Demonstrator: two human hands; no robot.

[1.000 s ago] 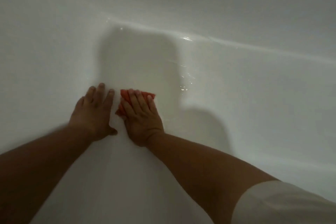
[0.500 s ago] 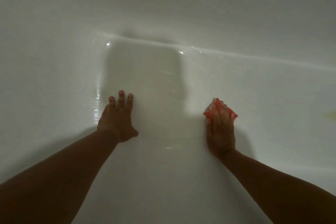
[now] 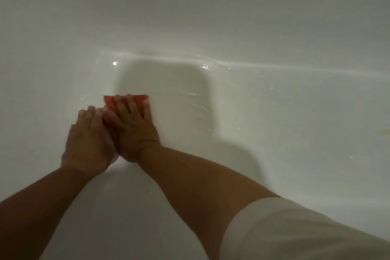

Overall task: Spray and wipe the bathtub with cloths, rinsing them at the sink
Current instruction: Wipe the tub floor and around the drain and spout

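On the wet bathtub, right hand presses a red cloth; left hand lies flat alongside.

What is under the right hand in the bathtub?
An orange-red cloth, pressed flat on the bathtub by the right hand. Only its far edge shows past the fingers; the hand covers the rest.

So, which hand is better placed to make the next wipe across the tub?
The right hand: it lies flat on the red cloth and presses it to the bathtub. The left hand rests bare on the surface beside it, with no cloth.
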